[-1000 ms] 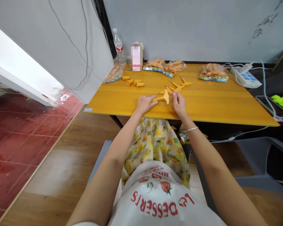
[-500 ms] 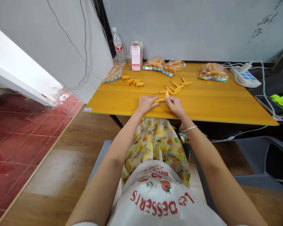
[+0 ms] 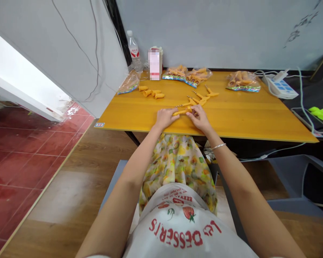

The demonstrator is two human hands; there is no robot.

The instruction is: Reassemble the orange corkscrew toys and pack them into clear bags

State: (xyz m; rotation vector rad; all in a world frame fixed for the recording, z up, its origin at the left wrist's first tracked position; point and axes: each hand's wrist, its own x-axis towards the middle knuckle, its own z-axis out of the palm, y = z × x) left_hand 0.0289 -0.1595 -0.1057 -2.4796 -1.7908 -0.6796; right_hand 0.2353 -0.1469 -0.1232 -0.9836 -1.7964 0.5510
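Near the front edge of the table [image 3: 140,118], a yellow plastic corkscrew [image 3: 181,112] lies level between my two hands. My left hand [image 3: 165,118] is closed on its left end, and my right hand [image 3: 199,118] pinches the handle end. No metal spiral shows on this piece; a yellow sleeve seems to cover it. Just beyond my fingers lie several yellow corkscrews [image 3: 201,98] with bare metal spirals pointing left. Farther left sit several loose yellow ribbed sleeves [image 3: 158,95].
Clear bags of yellow parts [image 3: 174,72] lie at the back, another bag [image 3: 243,81] farther right. A crumpled clear bag [image 3: 129,83], a water bottle [image 3: 134,50] and a phone [image 3: 154,64] stand back left. A power strip [image 3: 280,87] with cables is at right.
The corkscrew's handle has turned: its upright wing no longer stands up beside my right thumb. My right-hand fingers have shifted on it, while my left hand stays almost in place.
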